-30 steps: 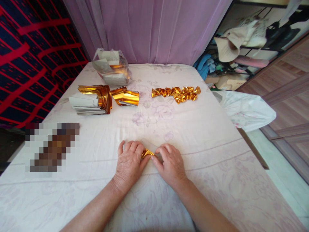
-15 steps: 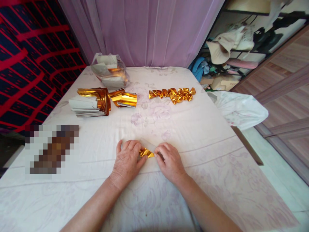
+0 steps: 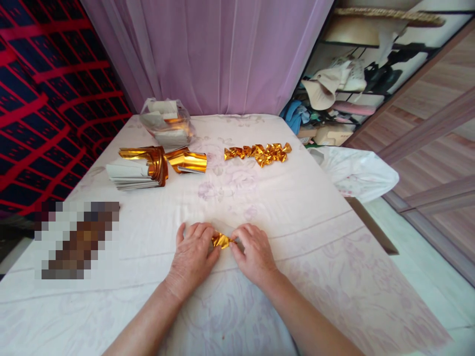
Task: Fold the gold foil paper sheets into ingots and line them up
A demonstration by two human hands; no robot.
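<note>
A small gold foil piece (image 3: 221,241) lies on the cloth-covered tabletop (image 3: 315,212), directly between the two hands, its visible long axis running roughly from left to right across the gap. The right hand (image 3: 255,253) pinches its narrow right end between thumb and forefinger. The left hand (image 3: 193,251) lies palm down over the other end, fingers spread; whether it grips the foil or only presses on it, I cannot tell. Neither is nearer: both touch it. A pale grey sheet (image 3: 222,225) shows just behind the foil; how the two join is hidden. Nothing stands between the hands apart from these. Off to the left sits a pixelated patch (image 3: 79,240), its content unreadable. Farther out, a fanned stack of sheets (image 3: 137,170) lies ahead of the left hand, touching or nearly touching a bent gold sheet (image 3: 189,161); to their right is a cluster of crumpled gold pieces (image 3: 261,153). Behind the stack is a clear bag (image 3: 168,126) of sheets, with a purple curtain (image 3: 222,54) beyond.
</note>
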